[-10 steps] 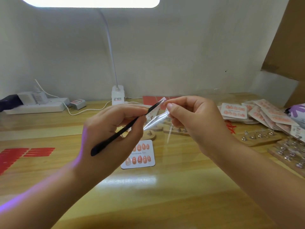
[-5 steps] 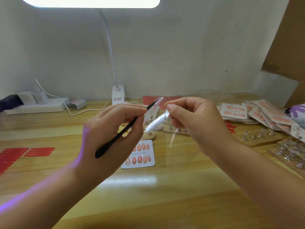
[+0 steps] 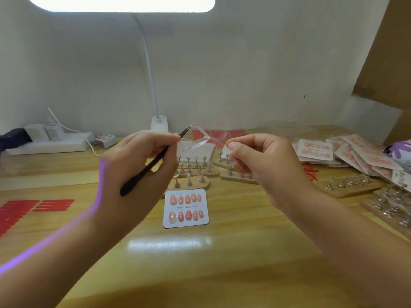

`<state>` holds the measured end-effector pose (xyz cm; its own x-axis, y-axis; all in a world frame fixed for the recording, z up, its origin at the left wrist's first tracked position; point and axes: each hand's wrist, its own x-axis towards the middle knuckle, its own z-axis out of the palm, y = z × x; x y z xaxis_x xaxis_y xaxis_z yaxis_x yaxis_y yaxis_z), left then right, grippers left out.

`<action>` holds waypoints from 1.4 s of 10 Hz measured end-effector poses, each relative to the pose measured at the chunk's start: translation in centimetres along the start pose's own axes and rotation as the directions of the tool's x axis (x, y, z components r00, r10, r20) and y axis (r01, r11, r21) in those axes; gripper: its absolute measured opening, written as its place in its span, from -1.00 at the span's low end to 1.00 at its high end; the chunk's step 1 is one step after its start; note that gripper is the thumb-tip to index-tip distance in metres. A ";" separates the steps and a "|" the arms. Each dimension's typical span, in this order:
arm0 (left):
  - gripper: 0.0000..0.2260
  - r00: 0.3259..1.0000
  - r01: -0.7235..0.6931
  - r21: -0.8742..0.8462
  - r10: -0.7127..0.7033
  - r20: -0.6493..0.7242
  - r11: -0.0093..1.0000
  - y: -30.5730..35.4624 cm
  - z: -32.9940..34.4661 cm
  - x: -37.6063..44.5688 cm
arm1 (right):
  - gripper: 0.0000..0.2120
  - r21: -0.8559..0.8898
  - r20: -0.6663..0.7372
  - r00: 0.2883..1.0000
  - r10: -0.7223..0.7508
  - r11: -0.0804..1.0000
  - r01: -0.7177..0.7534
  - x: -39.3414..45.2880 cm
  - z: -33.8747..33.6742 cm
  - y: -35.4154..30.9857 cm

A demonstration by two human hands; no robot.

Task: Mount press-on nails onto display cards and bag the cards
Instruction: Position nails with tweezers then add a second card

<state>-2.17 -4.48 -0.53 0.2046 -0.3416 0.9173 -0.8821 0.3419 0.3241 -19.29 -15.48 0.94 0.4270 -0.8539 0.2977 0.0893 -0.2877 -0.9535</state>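
Only the head camera here, so it's one view looking down over a light wooden table. The left hand is curled around thin black pointed tweezers, and their tip sits up at the corner of a clear, crinkly plastic bag held in the air between both hands. The right hand has its fingers bunched, pinching the other edge of that bag between thumb and forefinger. The film is pretty see-through, so its exact outline is hard to make out.

Below the hands, flat on the table, lies a white square display card with ten peach-pink press-on nails in two rows, touched by neither hand. Just behind it are wooden strips with little metal nail stands. A pile of already bagged nail cards sits on the right side. Red sticker strips are off to the left, and a white power strip plus the white gooseneck lamp stand at the back wall.
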 end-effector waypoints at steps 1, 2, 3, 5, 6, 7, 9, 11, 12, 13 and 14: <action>-0.89 0.999 -0.035 0.006 0.035 0.007 0.999 -0.6 -0.2 0.4 | -0.95 -0.035 -0.024 1.000 0.002 0.999 -0.002 0.2 -0.1 0.2; -0.88 0.999 0.012 0.025 -0.011 -0.030 1.000 -1.6 -0.8 0.9 | -0.95 -0.033 -0.067 0.998 0.017 0.999 -0.019 0.5 -0.5 0.4; -0.87 0.996 0.064 0.037 -0.062 -0.070 0.997 -2.6 -1.6 1.7 | -0.94 -0.018 -0.098 0.995 0.032 0.999 -0.034 0.8 -0.7 0.8; -0.88 0.959 0.247 0.060 -0.235 -0.162 0.967 -4.8 -3.4 2.5 | -0.96 0.013 -0.136 0.987 0.080 0.997 -0.079 1.5 -1.3 1.8; -0.86 0.937 0.314 0.027 -0.305 -0.172 0.949 -4.8 -4.1 3.1 | -0.98 -0.019 -0.096 0.991 0.097 0.995 -0.099 1.6 -1.4 2.1; -0.89 0.930 0.352 -0.063 -0.356 -0.091 0.934 -3.3 -3.6 3.1 | -0.87 -0.049 0.036 0.993 0.116 0.992 -0.114 1.0 -0.7 2.6; -0.90 0.914 0.400 -0.207 -0.406 0.015 0.893 -0.4 -2.4 2.7 | -0.74 -0.358 0.119 0.992 0.036 0.934 0.008 -0.6 0.5 4.0; -0.85 0.930 0.368 -0.217 -0.357 0.092 0.904 1.2 -1.9 2.1 | -0.76 -0.711 0.221 0.969 -0.108 0.662 0.236 -0.5 0.8 4.0; -0.85 0.940 0.337 -0.205 -0.318 0.122 0.919 1.3 -1.6 1.6 | -0.74 -0.487 0.091 0.988 -0.128 0.859 0.156 0.1 0.1 3.3; -0.82 0.946 0.313 -0.207 -0.286 0.150 0.927 1.4 -1.2 1.1 | -0.76 -0.138 0.019 0.999 -0.029 0.990 0.031 0.5 -0.3 1.8; -0.79 0.958 0.271 -0.252 -0.233 0.169 0.929 1.5 -0.9 0.7 | -0.80 -0.101 0.151 0.989 -0.005 0.995 0.021 0.6 -0.6 1.1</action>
<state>-2.95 -3.39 0.81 0.3298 -0.5552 0.7635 -0.6572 0.4456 0.6079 -19.44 -16.60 0.09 0.5571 -0.7773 0.2922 0.0063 -0.3479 -0.9375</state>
